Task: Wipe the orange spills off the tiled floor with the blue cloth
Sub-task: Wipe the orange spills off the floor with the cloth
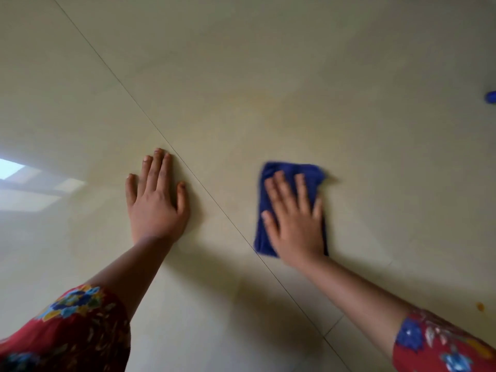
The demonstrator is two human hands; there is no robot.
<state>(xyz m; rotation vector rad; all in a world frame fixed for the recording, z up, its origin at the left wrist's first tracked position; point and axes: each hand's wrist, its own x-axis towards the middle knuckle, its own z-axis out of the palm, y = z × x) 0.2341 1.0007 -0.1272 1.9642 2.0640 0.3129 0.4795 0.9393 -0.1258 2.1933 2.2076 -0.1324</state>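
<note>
a folded dark blue cloth (pixel 312 173) lies flat on the pale beige tiled floor (pixel 349 76), on the large tile to the right of a thin diagonal grout line (pixel 214 208) and a little apart from that line. the right hand (pixel 295 224) presses down on top of the cloth, palm flat, fingers straight and spread, curled round nothing. the cloth shows beyond the fingertips and along the thumb side. its far right corner is blurred.

the left hand (pixel 155 208) rests palm down on the bare tile on the other side of the grout line. its fingers are straight and close together, the thumb is out to the side near the line, and it holds nothing.

a small orange spot (pixel 480 306) sits on the floor near the right forearm, well apart from the cloth. farther out on the same tile as the cloth there is a faint yellowish tint (pixel 257 100); whether it is spill residue cannot be told.

both arms wear red floral-print sleeves, left (pixel 67 331) and right (pixel 442 345). a small blue object (pixel 490 97) is cut off at the right side of the view, too little of it showing to identify. a bright window reflection (pixel 26 181) lies on the glossy tile left of the left hand.
</note>
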